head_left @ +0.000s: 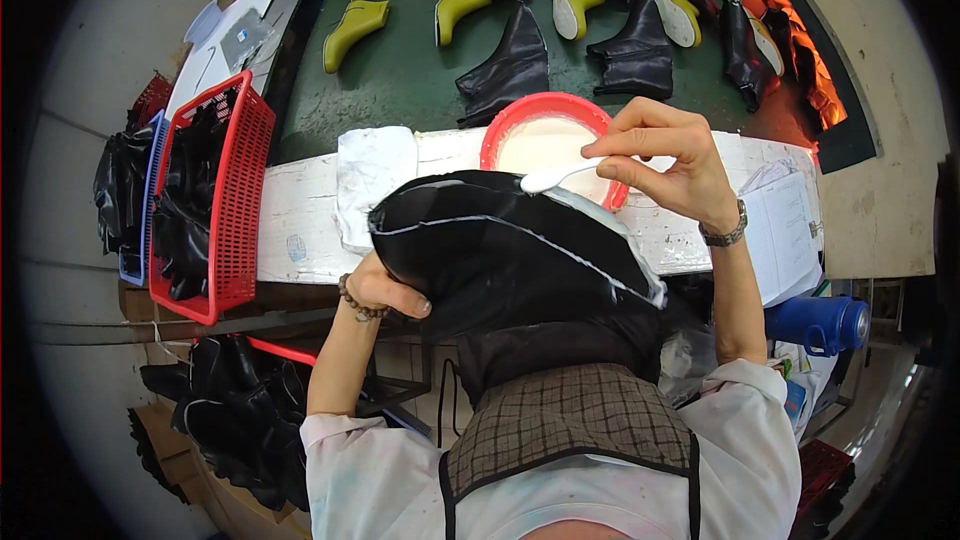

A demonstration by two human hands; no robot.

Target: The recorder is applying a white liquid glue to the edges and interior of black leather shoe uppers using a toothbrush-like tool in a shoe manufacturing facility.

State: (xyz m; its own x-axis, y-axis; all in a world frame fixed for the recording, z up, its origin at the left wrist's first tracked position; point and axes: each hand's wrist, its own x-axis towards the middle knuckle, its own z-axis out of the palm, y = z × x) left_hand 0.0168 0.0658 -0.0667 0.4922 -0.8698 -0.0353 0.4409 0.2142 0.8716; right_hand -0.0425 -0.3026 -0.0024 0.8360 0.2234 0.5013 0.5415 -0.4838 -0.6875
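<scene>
A black boot upper [500, 250] with white seam lines lies across my front, its rim edged with a wet-looking white coating. My left hand [388, 290] grips it at the toe end, thumb on top and fingers hidden beneath. Between the thumb and fingers of my right hand [660, 155] is a slim brush [545, 179] with a white-coated tip, which touches the upper's far edge. Just beyond stands a red bowl [495, 140] of cream-white liquid, partly covered by the upper and my right hand.
A white cloth [375, 175] and papers [780, 230] lie on the white bench edge. Yellow-green boots [355, 35] and black boot uppers [510, 65] stand on the green surface behind. A red basket [235, 210] of black uppers is left; a blue flask [820, 325] is right.
</scene>
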